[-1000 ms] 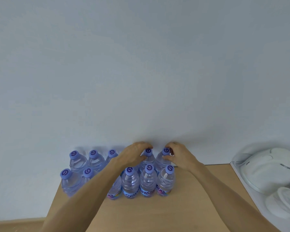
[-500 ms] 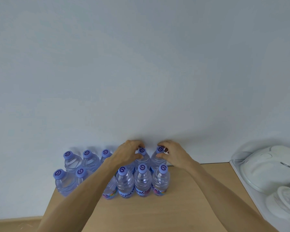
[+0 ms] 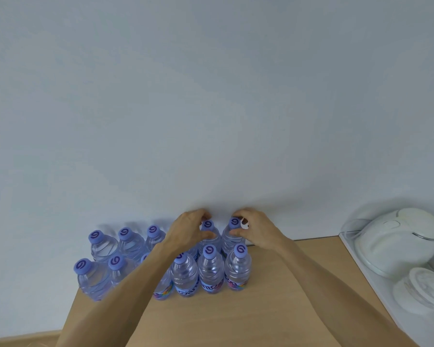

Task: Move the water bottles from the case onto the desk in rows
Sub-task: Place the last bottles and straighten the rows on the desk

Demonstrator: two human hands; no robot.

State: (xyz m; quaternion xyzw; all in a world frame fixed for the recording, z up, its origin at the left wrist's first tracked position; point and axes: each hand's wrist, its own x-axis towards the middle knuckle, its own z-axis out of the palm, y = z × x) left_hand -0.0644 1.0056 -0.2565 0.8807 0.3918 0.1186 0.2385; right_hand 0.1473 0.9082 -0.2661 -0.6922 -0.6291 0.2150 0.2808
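Several clear water bottles with purple caps stand in two rows on the wooden desk (image 3: 273, 309), against the white wall. My left hand (image 3: 188, 231) curls around the neck of a back-row bottle (image 3: 208, 232). My right hand (image 3: 257, 229) pinches the neck of the rightmost back-row bottle (image 3: 232, 234). Both bottles stand upright on the desk behind the front row (image 3: 212, 269). My left forearm hides part of the middle bottles. No case is in view.
A white rack (image 3: 361, 271) stands at the right edge of the desk with a white bowl (image 3: 396, 244) and a smaller white dish (image 3: 424, 289). The leftmost bottles (image 3: 93, 279) sit at the desk's left edge.
Both hands stay on the same two back-row bottles. The view has shifted slightly, so the bottles and hands sit a little further left and higher in the frame.
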